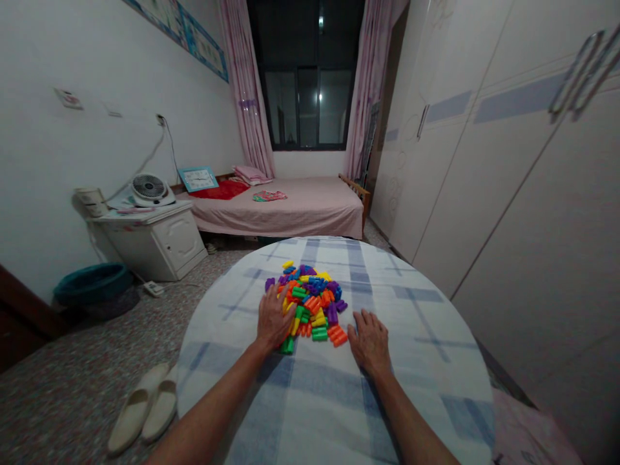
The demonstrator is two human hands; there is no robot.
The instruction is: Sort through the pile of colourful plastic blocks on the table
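Note:
A heap of small plastic blocks in orange, green, yellow, blue and purple lies in the middle of a round table covered with a blue-checked cloth. My left hand rests palm down on the left edge of the heap, fingers spread over several blocks. Flat on the cloth just right of the heap lies my right hand, fingers apart, its fingertips close to an orange block. Neither hand grips anything.
A white wardrobe stands close on the right. A pink bed lies behind the table under a dark window. On the left are a white cabinet with a fan, a teal basin and pale slippers on the floor.

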